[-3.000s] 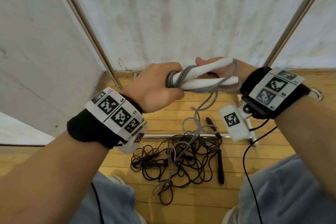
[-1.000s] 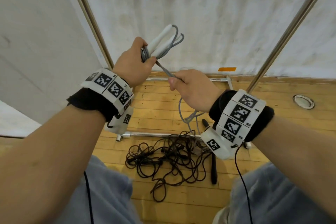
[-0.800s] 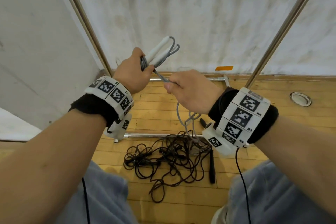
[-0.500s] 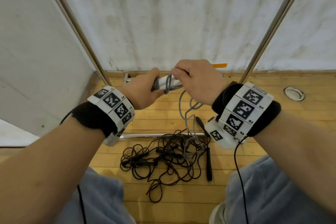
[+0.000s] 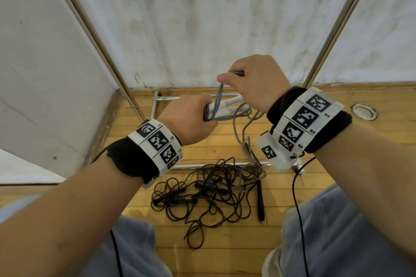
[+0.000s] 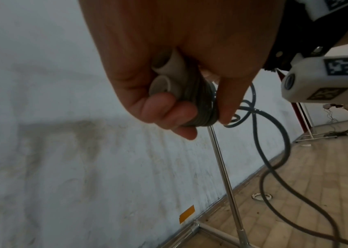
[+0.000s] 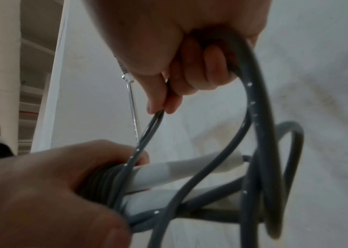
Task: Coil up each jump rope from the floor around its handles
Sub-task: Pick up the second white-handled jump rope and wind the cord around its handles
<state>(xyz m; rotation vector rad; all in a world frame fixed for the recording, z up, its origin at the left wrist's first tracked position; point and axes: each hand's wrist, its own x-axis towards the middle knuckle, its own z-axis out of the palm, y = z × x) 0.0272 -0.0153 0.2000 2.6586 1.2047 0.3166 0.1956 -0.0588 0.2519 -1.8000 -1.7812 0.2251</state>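
The left hand [image 5: 191,117] clenches the two white handles [image 5: 227,105] side by side — grey turns already wound beside its fingers. Just above, the right hand [image 5: 254,83] pinches the grey rope [image 5: 218,96], whose slack trails to the floor [image 5: 337,119].

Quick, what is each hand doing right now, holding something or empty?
Left hand: closed round the two white handles, with grey rope coils on them.
Right hand: closed, pinching the grey rope above the handles.
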